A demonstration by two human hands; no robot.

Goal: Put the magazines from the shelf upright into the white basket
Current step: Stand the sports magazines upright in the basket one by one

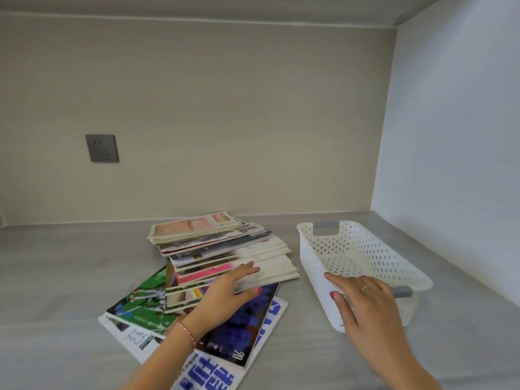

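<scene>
A slanted stack of magazines (222,243) lies on the grey shelf (64,277), over three larger flat magazines: a green one (140,305), a dark blue one (247,325) and a white one with blue letters (208,375). My left hand (228,291) grips the near side of the stack, fingers on top and thumb under several lower magazines. The white perforated basket (363,249) with grey handles stands empty to the right. My right hand (363,299) rests on the basket's near left rim, fingers spread over the edge.
A beige back wall carries a grey socket (102,148) at the left. A white side wall (455,136) closes the shelf just right of the basket. Bare shelf surface lies left of the magazines.
</scene>
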